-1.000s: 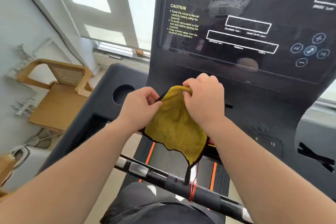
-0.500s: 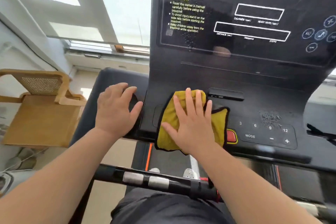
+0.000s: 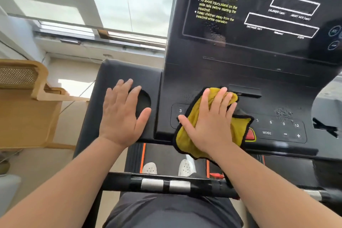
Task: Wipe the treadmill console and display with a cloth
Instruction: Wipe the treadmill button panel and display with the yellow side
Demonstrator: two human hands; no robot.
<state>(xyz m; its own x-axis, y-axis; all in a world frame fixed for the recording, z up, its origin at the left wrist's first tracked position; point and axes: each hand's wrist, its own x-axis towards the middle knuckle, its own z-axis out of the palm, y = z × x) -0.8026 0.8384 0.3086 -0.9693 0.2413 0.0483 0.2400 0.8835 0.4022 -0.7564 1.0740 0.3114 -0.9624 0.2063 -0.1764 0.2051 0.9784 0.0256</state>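
We are pressing our right hand (image 3: pixel 211 126) flat, fingers spread wide, on the yellow cloth (image 3: pixel 186 139). The cloth is lying on the black console (image 3: pixel 203 77), below the display (image 3: pixel 249 39) and touching the red button (image 3: pixel 249 134). We are resting our left hand (image 3: pixel 120 116), open and flat, over the round cup hole (image 3: pixel 145 101).

1. One head-worn view, facing forward and steeply down.
2. Close range: the console (image 3: pixel 194 72) rises just beyond the right hand (image 3: pixel 211 124), its top cut off by the frame.
3. Window (image 3: pixel 129 0) and floor (image 3: pixel 55 163) lie beyond and left of the left hand (image 3: pixel 120 116).
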